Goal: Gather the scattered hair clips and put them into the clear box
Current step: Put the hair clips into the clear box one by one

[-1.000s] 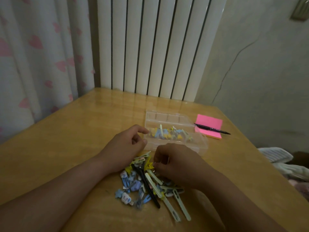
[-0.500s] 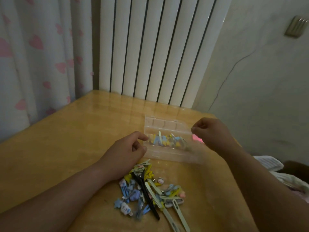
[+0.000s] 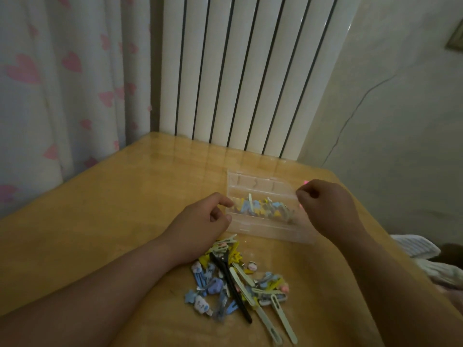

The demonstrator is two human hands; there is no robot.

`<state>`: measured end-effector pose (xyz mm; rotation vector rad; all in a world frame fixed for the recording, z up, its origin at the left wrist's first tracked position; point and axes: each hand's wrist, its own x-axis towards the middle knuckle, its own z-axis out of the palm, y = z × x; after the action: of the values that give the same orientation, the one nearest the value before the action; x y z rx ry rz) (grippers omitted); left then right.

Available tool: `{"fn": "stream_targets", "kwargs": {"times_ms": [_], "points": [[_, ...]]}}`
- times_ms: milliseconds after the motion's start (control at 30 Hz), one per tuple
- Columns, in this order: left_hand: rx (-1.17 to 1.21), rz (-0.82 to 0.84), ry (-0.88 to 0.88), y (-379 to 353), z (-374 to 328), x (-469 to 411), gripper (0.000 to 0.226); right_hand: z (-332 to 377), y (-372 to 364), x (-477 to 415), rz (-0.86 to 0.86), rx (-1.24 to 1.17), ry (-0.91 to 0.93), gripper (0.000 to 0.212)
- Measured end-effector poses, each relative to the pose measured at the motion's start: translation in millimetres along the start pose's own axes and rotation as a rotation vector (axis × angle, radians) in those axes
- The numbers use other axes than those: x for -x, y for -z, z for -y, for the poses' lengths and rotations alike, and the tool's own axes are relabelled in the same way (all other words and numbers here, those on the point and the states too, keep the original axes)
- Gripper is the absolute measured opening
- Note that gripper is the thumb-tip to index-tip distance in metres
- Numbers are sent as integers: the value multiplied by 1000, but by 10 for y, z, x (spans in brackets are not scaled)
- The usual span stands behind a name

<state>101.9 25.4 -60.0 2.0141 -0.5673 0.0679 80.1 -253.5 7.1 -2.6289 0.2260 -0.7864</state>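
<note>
Wooden surface (image 3: 112, 209): yellow-brown and glossy, and it carries everything listed here.
Clear plastic box (image 3: 273, 230): open-topped, lying across the far middle of the surface between the two hands. A small heap of blue, yellow and white hair clips (image 3: 263, 209) lies inside it.
Loose pile of pastel clips (image 3: 250, 289): blue, yellow, cream and pink ones tangled together on the surface, just on the near side of the box and not touching it. One long black clip (image 3: 231, 286) lies slantwise across them.
Left hand (image 3: 200, 221): the fingers are curled, with thumb and forefinger pinching the left end of the box. The wrist lies beside the far edge of the pile.
Right hand (image 3: 328, 206): loosely clenched above the right end of the box, fingertips tucked in. I cannot tell whether a clip sits between them.
Behind: a white ribbed radiator (image 3: 250, 71), with a white curtain with pink hearts (image 3: 62, 83) to its left.
Right edge: white folded cloth (image 3: 416, 246) lies beyond the surface.
</note>
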Motion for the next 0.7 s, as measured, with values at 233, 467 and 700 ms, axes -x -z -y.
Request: {"fn": "stream_targets", "kwargs": {"times_ms": [233, 467, 700], "points": [[-37, -9, -4, 14, -57, 22, 19, 461, 74, 670, 494, -160, 226, 11], [-32, -10, -7, 8, -48, 34, 19, 505, 104, 744, 826, -203, 200, 14], [-57, -10, -12, 8, -41, 25, 19, 460, 105, 721, 888, -198, 236, 9]]}}
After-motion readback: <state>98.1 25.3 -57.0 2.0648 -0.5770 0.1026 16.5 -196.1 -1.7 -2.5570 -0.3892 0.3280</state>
